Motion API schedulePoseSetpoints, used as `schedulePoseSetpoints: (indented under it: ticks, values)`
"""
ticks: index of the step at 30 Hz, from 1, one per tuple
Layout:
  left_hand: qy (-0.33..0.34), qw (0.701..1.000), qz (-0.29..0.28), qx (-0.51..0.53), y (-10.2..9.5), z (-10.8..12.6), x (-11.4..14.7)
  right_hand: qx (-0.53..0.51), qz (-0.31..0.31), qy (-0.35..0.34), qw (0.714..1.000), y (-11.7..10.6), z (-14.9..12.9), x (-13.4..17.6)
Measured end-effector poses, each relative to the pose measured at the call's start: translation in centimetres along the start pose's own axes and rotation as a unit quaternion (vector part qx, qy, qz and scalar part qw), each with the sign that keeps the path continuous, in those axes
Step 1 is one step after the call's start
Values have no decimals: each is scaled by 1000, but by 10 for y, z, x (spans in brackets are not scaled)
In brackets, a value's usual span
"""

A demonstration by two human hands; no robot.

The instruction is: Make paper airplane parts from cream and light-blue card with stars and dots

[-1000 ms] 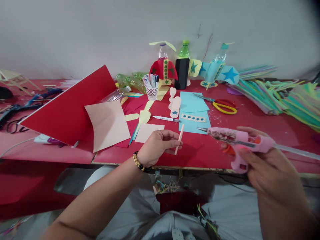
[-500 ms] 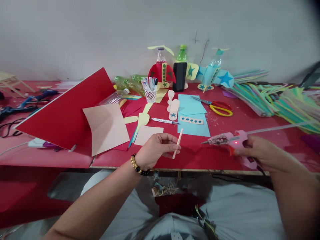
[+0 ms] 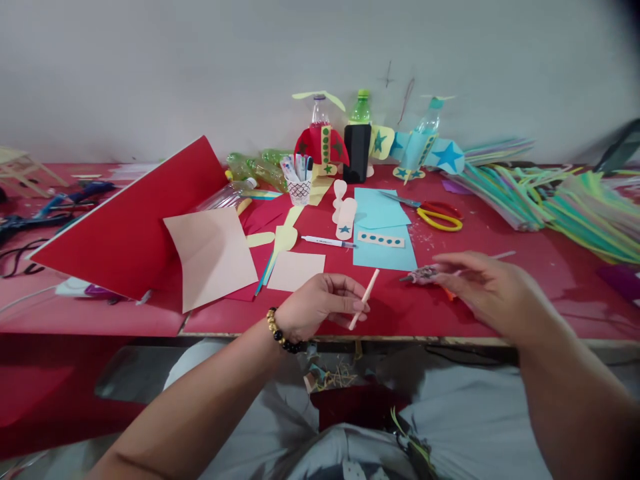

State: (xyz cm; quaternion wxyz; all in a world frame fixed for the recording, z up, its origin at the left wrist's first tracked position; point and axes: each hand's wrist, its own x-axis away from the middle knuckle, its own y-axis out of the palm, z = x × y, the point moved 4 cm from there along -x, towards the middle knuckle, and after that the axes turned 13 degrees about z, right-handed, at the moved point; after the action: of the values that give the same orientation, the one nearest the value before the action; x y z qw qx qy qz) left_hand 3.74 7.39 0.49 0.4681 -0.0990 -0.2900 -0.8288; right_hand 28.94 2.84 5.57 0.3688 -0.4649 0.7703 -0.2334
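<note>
Between the thumb and fingers of my left hand is a thin, narrow cream paper strip, held tilted over the front of the table. My right hand is over the hot glue gun, its fingers stretched out and apart. The glue gun rests on the red tabletop with its nozzle to the left; most of its body is hidden behind the hand. Just beyond lie a cream strip with teal dots on light blue paper, a marker and a cream square.
Red-and-yellow scissors lie at the right, before bundles of glue sticks. Bottle planes in red and blue stand along the wall, near a pen cup. A large red board leans at the left.
My right hand has let go of the glue gun's handle, and the gun now lies lower on the table. My left hand has shifted slightly right with the paper strip.
</note>
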Motion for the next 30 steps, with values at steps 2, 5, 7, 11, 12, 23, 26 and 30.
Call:
schedulePoseSetpoints:
  ticks: [2, 5, 7, 11, 12, 23, 26, 30]
  values:
    - [6, 1000, -15, -20, 3, -2, 0, -89, -66, -30, 993, 17, -31, 6]
    - [24, 998, -32, -45, 7, -2, 1, -139, -131, -57, 980, 36, -61, 8]
    - [33, 997, -34, -60, 8, -2, 3, -150, -162, -63, 973, 43, -69, 6]
    - [57, 994, -22, -88, 7, 2, 6, -155, -188, -62, 968, 46, -73, 2]
    - [65, 993, -22, -95, 6, 3, 7, -155, -192, -60, 967, 46, -73, 2]
    - [179, 948, -4, -263, 6, 10, 14, -70, -239, -116, 961, 46, -81, 5]
    - [234, 918, 0, -321, 8, 13, 16, -26, -248, -181, 951, 45, -88, 8]
    - [288, 871, 26, -397, 10, 15, 20, 23, -249, -238, 938, 46, -90, 14]
